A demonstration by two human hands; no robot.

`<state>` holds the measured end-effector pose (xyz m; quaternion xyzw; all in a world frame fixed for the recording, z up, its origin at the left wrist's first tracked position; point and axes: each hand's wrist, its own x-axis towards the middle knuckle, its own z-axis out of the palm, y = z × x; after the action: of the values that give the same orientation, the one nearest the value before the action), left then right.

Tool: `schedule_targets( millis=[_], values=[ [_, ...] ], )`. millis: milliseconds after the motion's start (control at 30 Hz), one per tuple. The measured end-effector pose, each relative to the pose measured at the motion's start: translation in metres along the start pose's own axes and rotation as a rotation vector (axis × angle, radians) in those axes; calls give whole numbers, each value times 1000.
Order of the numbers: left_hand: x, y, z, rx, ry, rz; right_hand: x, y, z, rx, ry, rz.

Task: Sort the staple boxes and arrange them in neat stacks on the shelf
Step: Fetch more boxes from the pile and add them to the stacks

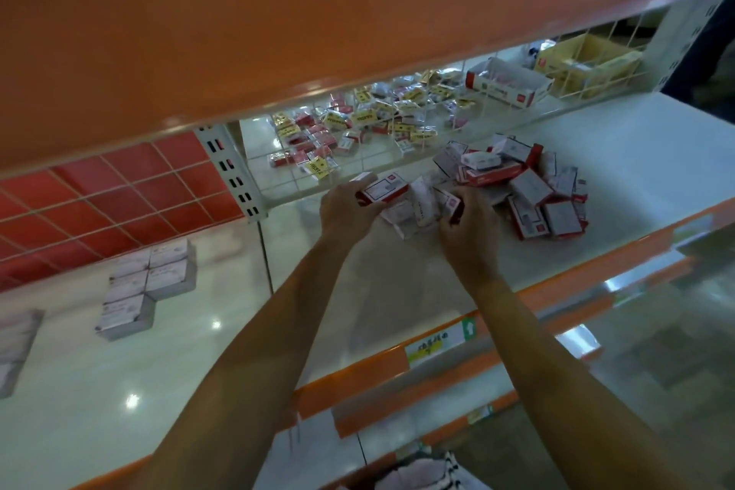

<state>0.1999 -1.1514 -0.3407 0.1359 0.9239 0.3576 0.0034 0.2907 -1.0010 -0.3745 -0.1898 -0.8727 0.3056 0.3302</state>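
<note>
A loose pile of small red-and-white staple boxes (529,187) lies on the white shelf (636,155). My left hand (346,211) grips one red-and-white staple box (384,189) at the pile's left edge. My right hand (469,227) is closed on another small staple box (455,207) at the pile's front, with white boxes lying between the two hands. On the left part of the shelf stand neat stacks of white staple boxes (149,282).
The orange upper shelf (278,32) hangs close overhead. A white wire grid (358,155) backs the shelf, with scattered red and yellow packets (358,123) behind it. An open red-and-white carton (509,85) and a yellow carton (588,60) stand at the back right. The orange shelf edge (437,346) carries a label.
</note>
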Motion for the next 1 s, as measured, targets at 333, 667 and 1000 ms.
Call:
schedule_targets(
  millis=[333,667,1000],
  values=[
    [-44,-45,-49,-157,63,-70,-14,-47,-4,154,-41,5],
    [-102,-111,-123,-158,133,-112,-68,-121,22,246,-252,-163],
    [-192,-194,-207,-138,190,-201,-146,-204,54,336,-563,-62]
  ],
)
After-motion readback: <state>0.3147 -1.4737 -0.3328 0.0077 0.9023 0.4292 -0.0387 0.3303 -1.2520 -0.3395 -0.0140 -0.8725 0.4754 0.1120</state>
